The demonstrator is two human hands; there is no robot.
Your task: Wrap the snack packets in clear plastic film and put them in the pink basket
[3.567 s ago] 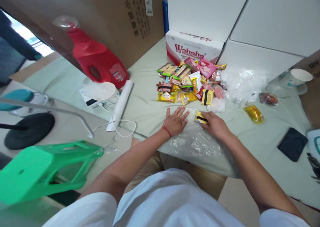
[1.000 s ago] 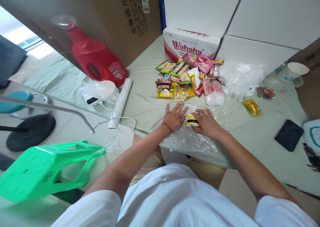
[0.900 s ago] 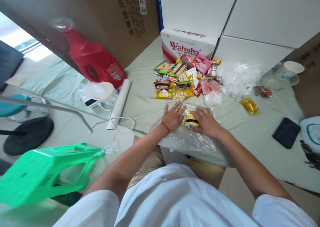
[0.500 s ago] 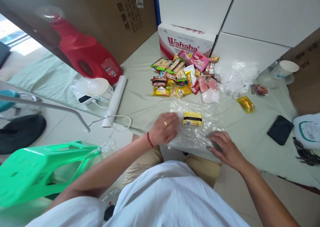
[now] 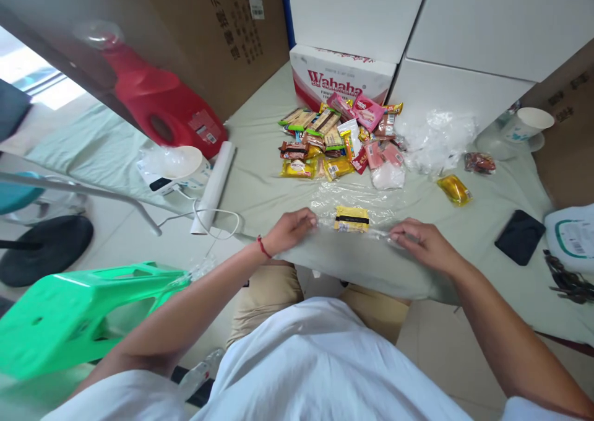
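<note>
A yellow snack packet point(image 5: 351, 220) with a dark band lies on a sheet of clear plastic film point(image 5: 343, 193) near the table's front edge. My left hand point(image 5: 292, 229) pinches the film's near edge to the left of the packet. On the other side, my right hand point(image 5: 415, 238) pinches the same edge between thumb and fingers. The near part of the film is lifted and gathered against the packet's front side. Behind it sits a pile of wrapped snacks point(image 5: 325, 139) in several colours.
A Wahaha carton point(image 5: 341, 77) stands behind the pile. Crumpled clear plastic point(image 5: 436, 142), a gold-wrapped snack point(image 5: 453, 189) and a black wallet-like item point(image 5: 520, 237) lie to the right. Leftward are a white roll point(image 5: 214, 186), a cable, a paper cup point(image 5: 190, 167) and a red jug point(image 5: 162, 99).
Both hands have closed on the film's near edge and drawn it up toward the packet. My left hand moved slightly left. The table's front strip, formerly under film, now shows bare cloth.
</note>
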